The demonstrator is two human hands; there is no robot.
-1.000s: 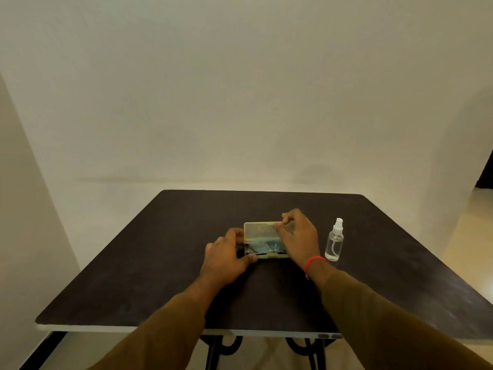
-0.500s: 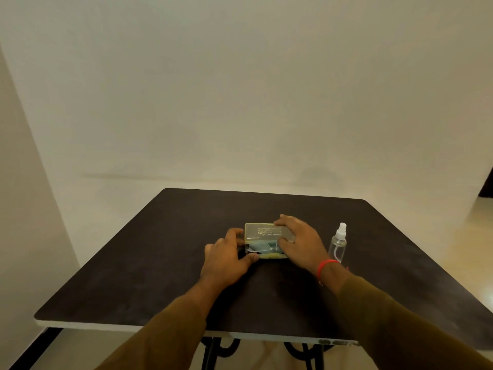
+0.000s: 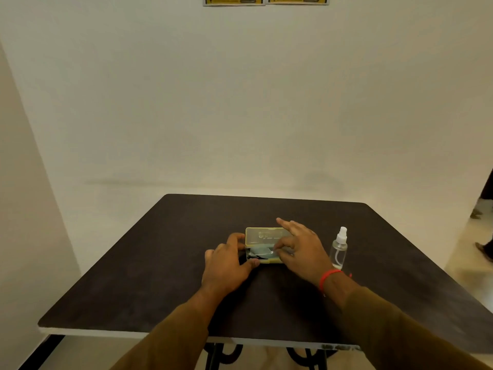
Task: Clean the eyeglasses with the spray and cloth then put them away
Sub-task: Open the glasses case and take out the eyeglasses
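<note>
A translucent yellow-green eyeglass case lies open in the middle of the dark table, its lid folded back flat. Inside it a pale blue cloth covers dark eyeglasses, of which only a sliver shows. My left hand grips the case's left end between thumb and fingers. My right hand reaches into the case from the right, with the thumb and a finger pinching the cloth's right edge and the index finger stretched out over the lid. A clear spray bottle with a white nozzle stands upright just right of that hand.
A pale wall rises behind the table, with two yellow-edged posters at its top. At the far right, on the floor, a person's feet show. The table's front edge is close to me.
The lid has gone from held half-raised to lying flat behind the case. My right hand let go of the lid and dropped its fingers into the case. The left hand stayed put.
</note>
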